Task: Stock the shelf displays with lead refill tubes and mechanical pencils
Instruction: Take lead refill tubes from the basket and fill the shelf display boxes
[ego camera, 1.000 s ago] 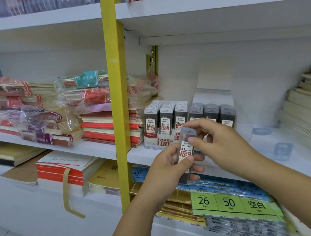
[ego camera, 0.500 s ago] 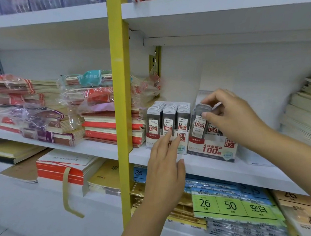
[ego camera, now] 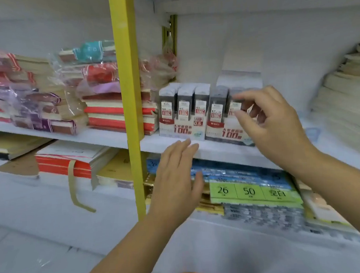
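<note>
Two hands raised before shelf (ego camera: 214,153). Left hand (ego camera: 173,179): fingers kept straight and flat, nothing held, hovering at shelf edge below 0.5 display box (ego camera: 183,129). Right hand (ego camera: 274,125): fingers curled at lead refill tube (ego camera: 233,109) standing in 0.7 display box (ego camera: 228,134); grip cannot be told, blurred. Wrapped notebooks (ego camera: 98,76) stacked beyond yellow post (ego camera: 129,97).

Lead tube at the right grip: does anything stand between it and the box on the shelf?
Nothing visible does. The tube already stands in the right box, beside another tube, with the right grip at its top. The left grip hovers lower, before the shelf edge, clear of it.
</note>
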Demonstrator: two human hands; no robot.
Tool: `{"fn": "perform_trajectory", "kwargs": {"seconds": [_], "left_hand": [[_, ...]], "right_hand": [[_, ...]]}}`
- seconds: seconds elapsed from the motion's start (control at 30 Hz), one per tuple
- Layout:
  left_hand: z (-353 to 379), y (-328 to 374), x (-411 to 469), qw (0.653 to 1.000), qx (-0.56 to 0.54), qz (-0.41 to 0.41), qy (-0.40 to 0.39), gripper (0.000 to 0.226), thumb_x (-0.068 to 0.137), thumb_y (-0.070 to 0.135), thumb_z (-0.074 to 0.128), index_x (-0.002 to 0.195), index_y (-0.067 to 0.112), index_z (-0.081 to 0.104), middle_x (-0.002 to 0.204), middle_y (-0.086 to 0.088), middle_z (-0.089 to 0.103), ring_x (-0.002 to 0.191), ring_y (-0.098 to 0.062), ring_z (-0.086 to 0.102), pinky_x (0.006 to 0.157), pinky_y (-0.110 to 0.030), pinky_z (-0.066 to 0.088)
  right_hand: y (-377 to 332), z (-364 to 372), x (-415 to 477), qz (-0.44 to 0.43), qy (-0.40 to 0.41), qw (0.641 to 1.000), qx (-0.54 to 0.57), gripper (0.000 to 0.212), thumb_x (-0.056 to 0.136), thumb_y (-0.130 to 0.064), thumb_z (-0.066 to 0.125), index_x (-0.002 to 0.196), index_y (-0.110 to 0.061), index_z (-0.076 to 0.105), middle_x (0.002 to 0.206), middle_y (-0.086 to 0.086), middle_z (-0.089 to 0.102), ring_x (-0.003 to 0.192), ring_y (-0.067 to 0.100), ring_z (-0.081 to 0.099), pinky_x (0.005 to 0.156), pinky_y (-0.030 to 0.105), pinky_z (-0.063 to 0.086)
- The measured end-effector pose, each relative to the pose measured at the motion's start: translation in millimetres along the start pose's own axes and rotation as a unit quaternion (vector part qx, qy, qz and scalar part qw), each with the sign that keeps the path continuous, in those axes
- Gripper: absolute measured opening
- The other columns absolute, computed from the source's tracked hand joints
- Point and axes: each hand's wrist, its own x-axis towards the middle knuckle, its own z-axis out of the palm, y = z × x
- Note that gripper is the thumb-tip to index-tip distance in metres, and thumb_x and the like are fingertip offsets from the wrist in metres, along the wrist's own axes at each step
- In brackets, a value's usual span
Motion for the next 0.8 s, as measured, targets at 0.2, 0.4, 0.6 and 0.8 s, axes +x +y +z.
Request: {"fn": "perform_trajectory", "kwargs": {"seconds": [0.2,0.4,0.6,0.8], "left_hand": [[36.7,-10.3,-116.1,0.969,-0.028,-0.026,-0.244,0.057,0.094,0.018,0.062,0.146,0.01,0.042,0.148,-0.009,0.045,0.137,-0.025,0.034,0.113,-0.027,0.023],[104.8,-27.6,-241.0,0.896,-0.042,-0.191,-0.4,0.054,0.095,0.016,0.061,0.145,0.007,0.043,0.145,-0.014,0.047,0.134,-0.033,0.041,0.11,-0.034,0.029],[151.8,-45.3,-324.0,0.816,-0.031,-0.28,-0.505,0.058,0.093,0.024,0.064,0.147,0.015,0.044,0.15,-0.008,0.044,0.139,-0.029,0.039,0.113,-0.035,0.03],[187.1,-68.3,-352.2,0.781,-0.011,-0.254,-0.57,0.059,0.09,0.031,0.067,0.145,0.023,0.046,0.152,-0.001,0.043,0.141,-0.023,0.035,0.117,-0.035,0.026]], "right_hand": [[24.9,25.5,-171.7,0.179,-0.109,0.97,0.126,0.018,0.095,-0.017,0.057,0.103,-0.032,0.061,0.089,-0.013,0.054,0.074,0.002,0.053,0.065,0.01,0.04],[77.4,92.4,-359.1,0.402,-0.3,0.861,0.087,0.018,0.096,-0.016,0.053,0.109,-0.026,0.062,0.098,-0.011,0.055,0.083,0.008,0.056,0.071,0.016,0.044],[100.6,142.7,-457.9,0.492,-0.429,0.754,0.069,0.026,0.099,-0.02,0.052,0.123,-0.026,0.058,0.123,-0.003,0.055,0.094,0.006,0.052,0.082,0.02,0.041],[129.5,180.2,-473.9,0.39,-0.547,0.741,0.009,0.041,0.094,-0.017,0.059,0.134,-0.02,0.052,0.143,0.004,0.044,0.132,0.024,0.036,0.108,0.036,0.032]]}}
